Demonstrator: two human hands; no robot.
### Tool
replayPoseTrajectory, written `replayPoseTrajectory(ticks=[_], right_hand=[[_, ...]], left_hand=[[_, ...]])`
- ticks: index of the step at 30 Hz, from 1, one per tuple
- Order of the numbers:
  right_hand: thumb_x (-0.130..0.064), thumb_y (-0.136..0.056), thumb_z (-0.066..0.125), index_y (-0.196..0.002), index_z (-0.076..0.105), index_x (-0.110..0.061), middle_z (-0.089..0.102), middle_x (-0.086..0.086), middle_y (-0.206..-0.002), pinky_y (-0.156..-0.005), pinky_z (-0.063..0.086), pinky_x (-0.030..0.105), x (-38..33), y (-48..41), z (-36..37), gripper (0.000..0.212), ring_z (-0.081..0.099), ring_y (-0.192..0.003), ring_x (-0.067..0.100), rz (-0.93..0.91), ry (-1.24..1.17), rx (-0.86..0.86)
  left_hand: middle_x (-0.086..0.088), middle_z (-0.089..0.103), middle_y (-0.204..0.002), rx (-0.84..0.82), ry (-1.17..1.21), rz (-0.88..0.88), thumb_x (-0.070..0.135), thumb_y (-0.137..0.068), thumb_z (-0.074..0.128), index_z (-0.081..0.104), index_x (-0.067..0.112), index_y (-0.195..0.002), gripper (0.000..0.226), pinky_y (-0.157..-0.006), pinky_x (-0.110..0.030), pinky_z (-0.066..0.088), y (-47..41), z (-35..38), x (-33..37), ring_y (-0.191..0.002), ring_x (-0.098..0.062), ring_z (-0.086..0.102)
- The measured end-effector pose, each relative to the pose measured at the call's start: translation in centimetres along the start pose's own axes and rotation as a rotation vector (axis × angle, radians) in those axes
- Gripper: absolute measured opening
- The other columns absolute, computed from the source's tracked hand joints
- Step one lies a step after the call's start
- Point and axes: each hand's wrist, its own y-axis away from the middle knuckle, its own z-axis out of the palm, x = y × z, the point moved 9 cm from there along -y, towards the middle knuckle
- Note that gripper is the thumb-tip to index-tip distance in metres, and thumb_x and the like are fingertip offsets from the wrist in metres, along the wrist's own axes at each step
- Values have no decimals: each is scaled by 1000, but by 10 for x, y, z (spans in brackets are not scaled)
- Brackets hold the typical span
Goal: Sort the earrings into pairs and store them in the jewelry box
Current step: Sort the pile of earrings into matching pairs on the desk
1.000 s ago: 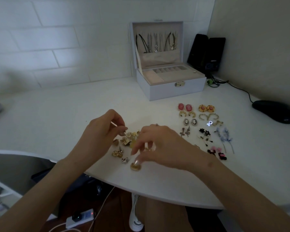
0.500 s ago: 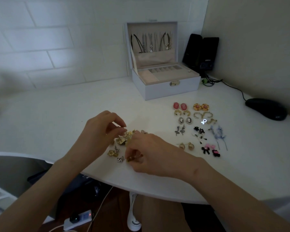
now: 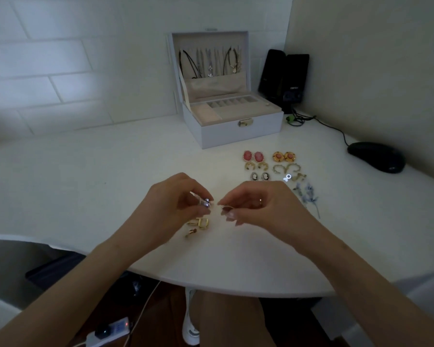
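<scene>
Left hand (image 3: 172, 206) pinches a small silver-blue earring (image 3: 206, 203); right hand (image 3: 266, 209) pinches a thin wire earring (image 3: 226, 208) — both just above loose gold earrings (image 3: 201, 222) on the white table (image 3: 110, 171). Open white jewelry box (image 3: 236, 132) at twelve o'clock; rows of paired earrings (image 3: 258, 157) at two o'clock.

Small shiny piece (image 3: 206, 203) pinched in left hand (image 3: 171, 201) is washed out by glare, form unresolved; thin wire-like piece (image 3: 226, 208) pinched by right hand (image 3: 263, 209) too small to identify; that hand occludes tabletop (image 3: 85, 184) below cameo earrings (image 3: 259, 176); forearms cut by bottom edge.
</scene>
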Motion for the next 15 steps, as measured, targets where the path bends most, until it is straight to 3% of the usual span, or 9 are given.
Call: replayPoseTrajectory(ticks=[5,12,15], right_hand=[[4,-71,74,-84,68,-3,72,8,-74,-61,54,18,10,15,-18,16,70,-66,17,96,0,56],[5,-72,71,-82,70,-7,71,-3,-67,-56,48,10,13,30,-38,15,65,-59,2,140,74,109],[-2,-71,74,-77,69,-13,70,-7,-64,-56,48,9,17,35,-43,14,65,-58,3,177,119,113]], left_hand=[[10,55,-91,-81,-53,72,16,-74,74,68,25,-86,17,-66,-4,43,-1,28,23,-80,10,56],[12,53,-89,-101,-115,88,19,-75,74,69,22,-89,15,-69,-4,43,-1,49,31,-74,3,59],[13,52,-89,-129,-168,110,20,-78,72,69,23,-93,15,-74,-5,43,2,57,32,-76,2,58]])
